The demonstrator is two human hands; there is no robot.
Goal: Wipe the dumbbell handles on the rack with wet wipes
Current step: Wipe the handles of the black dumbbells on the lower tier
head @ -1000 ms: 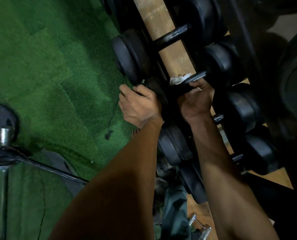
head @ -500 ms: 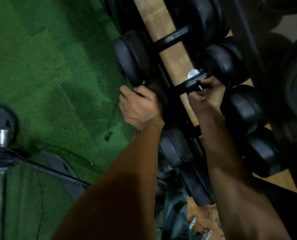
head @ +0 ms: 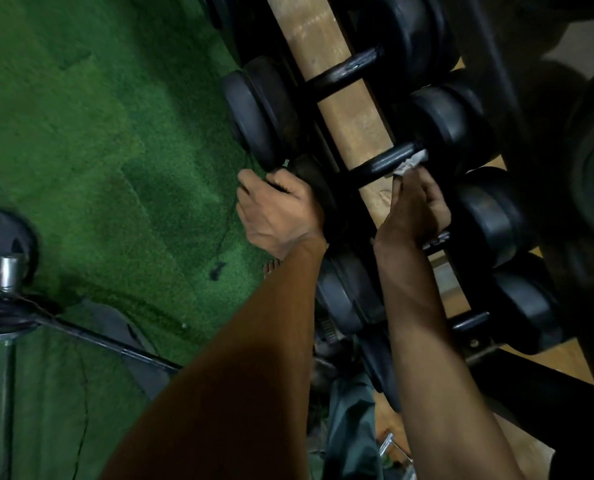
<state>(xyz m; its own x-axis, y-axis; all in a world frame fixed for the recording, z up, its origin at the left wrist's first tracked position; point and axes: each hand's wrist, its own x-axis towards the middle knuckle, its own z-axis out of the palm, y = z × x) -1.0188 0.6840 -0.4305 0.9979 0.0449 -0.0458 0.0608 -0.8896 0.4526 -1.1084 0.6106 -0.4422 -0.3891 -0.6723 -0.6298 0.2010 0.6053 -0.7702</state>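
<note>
Over the last second the right hand (head: 415, 206), pinching the crumpled white wet wipe (head: 411, 162), has slid it along the black metal dumbbell handle (head: 383, 164) to the far weight, finishing that pass, while the left hand (head: 278, 209) still grips the near black weight head (head: 318, 192).

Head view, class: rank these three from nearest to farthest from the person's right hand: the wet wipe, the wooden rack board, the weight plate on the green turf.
1. Wet wipe: held in the right hand itself, at the right end of the dumbbell handle.
2. Wooden rack board: just left of the hand, under the handle.
3. Weight plate: far left, on the turf.
</note>
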